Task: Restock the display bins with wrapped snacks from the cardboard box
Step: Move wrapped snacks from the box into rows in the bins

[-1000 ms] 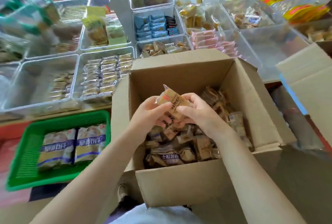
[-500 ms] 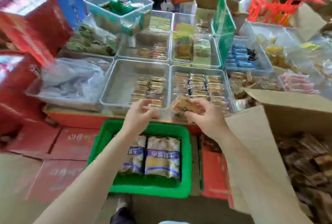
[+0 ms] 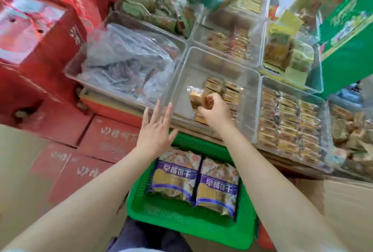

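Right hand pinches a wrapped snack over the clear bin; left hand spread, holding nothing

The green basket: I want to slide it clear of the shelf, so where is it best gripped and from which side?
Take the green basket by its near rim, coming from the person's side. That edge is bare and faces the body, while the far edge sits tucked under the clear display bin and both forearms cross above. The two biscuit packs lie flat inside, so a level pull likely keeps them put.
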Tool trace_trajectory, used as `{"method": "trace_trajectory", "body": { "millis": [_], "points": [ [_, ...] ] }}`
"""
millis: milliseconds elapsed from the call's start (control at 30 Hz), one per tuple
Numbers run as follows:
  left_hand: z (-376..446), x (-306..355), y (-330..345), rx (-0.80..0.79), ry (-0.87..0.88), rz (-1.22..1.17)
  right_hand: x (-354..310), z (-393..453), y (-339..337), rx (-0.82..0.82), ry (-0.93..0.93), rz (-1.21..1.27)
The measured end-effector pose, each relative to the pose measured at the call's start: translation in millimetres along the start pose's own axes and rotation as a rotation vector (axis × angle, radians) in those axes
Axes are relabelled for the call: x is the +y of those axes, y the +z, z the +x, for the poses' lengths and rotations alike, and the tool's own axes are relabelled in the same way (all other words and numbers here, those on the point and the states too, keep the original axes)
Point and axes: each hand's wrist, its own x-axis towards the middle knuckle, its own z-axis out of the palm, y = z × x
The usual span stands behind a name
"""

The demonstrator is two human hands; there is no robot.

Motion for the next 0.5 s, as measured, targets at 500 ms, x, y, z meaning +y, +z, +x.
{"method": "trace_trajectory", "body": {
  "millis": [500],
  "points": [
    [2, 2, -3, -0.028, 0.027, -0.009, -17, 78, 60, -0.414, -0.052, -0.701]
  ]
}}
